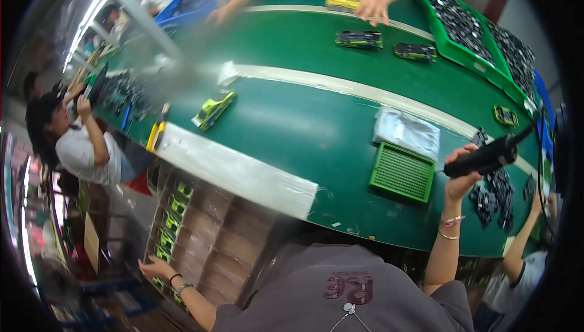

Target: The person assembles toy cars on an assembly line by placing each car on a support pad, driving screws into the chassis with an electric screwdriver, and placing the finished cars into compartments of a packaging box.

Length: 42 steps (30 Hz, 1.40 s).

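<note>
My right hand [463,171] is wrapped round a black electric screwdriver [486,157], held above the right side of the green bench, its cord running up to the right. Down at the lower left my left hand [158,269] is at the outer row of a partitioned brown box [214,234]. Several lime-green toy car shells [167,234] lie in that row, close to the hand. Its fingers look stretched out and apart, and I see nothing between them. A lime-green and black toy car [213,109] rests on the bench, left of the middle.
A green grid tray [403,172] and a silvery plastic bag [406,132] lie left of the screwdriver. Black parts [496,198] are heaped beneath it. Yellow-handled cutters [158,130] lie near a white board [237,171]. Across the bench, a co-worker's hand [372,8] is above toy cars [359,39].
</note>
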{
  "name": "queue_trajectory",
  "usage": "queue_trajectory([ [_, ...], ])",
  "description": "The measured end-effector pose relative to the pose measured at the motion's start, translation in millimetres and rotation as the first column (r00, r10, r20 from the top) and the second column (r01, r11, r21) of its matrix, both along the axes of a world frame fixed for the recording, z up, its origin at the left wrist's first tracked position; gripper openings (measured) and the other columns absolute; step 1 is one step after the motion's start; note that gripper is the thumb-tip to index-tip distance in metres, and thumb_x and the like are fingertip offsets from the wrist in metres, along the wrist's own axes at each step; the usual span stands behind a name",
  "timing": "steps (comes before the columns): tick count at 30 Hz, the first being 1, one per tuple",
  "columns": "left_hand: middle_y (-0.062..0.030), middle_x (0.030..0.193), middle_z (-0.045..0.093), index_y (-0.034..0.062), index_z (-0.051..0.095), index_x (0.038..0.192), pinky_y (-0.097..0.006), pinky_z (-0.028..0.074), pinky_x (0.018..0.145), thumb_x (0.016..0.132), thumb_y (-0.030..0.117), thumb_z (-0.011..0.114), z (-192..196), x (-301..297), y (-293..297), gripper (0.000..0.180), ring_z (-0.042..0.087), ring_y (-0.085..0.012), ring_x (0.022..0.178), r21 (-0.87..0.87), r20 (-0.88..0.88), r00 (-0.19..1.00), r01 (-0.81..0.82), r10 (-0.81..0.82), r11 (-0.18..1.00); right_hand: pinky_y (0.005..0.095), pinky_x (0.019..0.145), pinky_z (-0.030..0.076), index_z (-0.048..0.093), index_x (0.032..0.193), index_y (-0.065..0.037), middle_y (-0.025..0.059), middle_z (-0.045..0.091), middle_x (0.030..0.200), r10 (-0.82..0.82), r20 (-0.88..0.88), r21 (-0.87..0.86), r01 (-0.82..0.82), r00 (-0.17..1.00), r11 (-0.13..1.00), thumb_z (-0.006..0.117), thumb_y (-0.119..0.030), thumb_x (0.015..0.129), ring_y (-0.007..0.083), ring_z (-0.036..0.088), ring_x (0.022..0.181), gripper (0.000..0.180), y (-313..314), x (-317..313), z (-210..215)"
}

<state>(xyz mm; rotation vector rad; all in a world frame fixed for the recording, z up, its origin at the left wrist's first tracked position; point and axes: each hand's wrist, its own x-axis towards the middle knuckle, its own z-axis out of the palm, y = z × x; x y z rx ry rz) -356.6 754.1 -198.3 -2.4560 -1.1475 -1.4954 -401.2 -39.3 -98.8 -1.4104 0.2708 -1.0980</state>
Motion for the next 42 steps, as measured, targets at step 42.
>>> queue_trajectory([
  [42,-0.0148,0.108,0.051,0.0094,0.056,0.112,-0.037,0.044,0.084,0.073,0.007,0.065,169,172,-646,0.04,0.051,-0.0312,0.098,-0.559,-0.142,-0.947,0.318,-0.289,-0.766,0.0294,0.066,0.045,0.045,0.094,-0.003,0.0068,0.052,0.071,-0.069,-0.12,-0.049,0.063,0.99,0.997,0.031,-0.088,0.063,0.0159,0.053,0.067,0.092,-2,-11,11],
])
